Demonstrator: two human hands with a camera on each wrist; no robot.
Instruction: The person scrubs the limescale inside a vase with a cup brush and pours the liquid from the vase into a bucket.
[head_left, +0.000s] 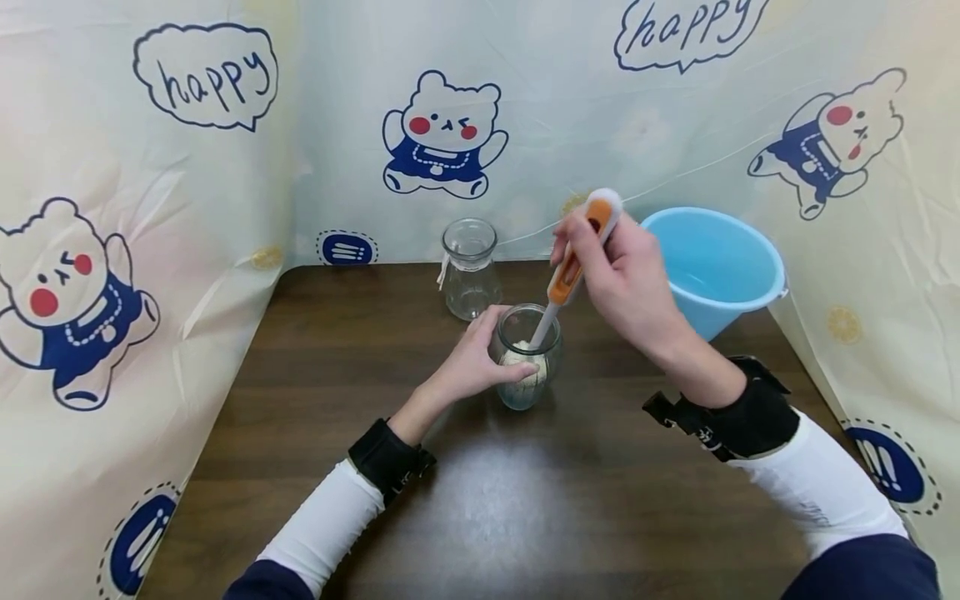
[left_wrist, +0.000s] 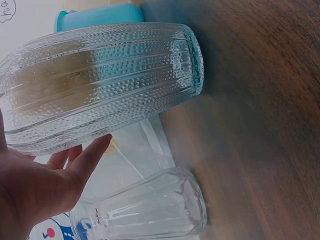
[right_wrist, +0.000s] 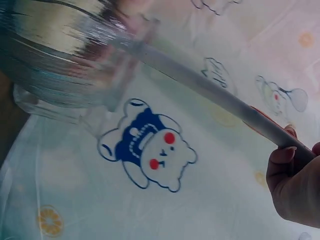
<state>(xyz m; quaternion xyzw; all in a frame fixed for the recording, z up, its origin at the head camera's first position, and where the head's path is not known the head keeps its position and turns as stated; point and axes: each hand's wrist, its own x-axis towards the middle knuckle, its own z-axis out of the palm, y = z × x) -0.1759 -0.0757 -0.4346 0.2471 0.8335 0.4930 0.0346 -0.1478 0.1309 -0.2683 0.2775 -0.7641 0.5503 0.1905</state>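
Observation:
A ribbed clear glass jar [left_wrist: 135, 75] stands over the dark wooden table in the middle of the head view. My left hand [head_left: 480, 358] holds it round the side, thumb in front and fingers behind. Inside the jar's upper part sits the cream, sponge-like head [left_wrist: 55, 82] of a bottle brush [head_left: 564, 279]. From there its grey shaft [right_wrist: 195, 82] slants up out of the mouth. High on the brush's white and orange handle, my right hand [head_left: 626, 271] grips it between thumb and fingers. The jar's mouth looks blurred in the right wrist view.
Just behind the jar stands a second clear glass vase [head_left: 472, 287] with string round its neck. A light blue bucket [head_left: 712, 258] is at the back right, close to my right hand. Printed cloth [head_left: 337, 167] hangs round the table [head_left: 315, 433] at back and sides.

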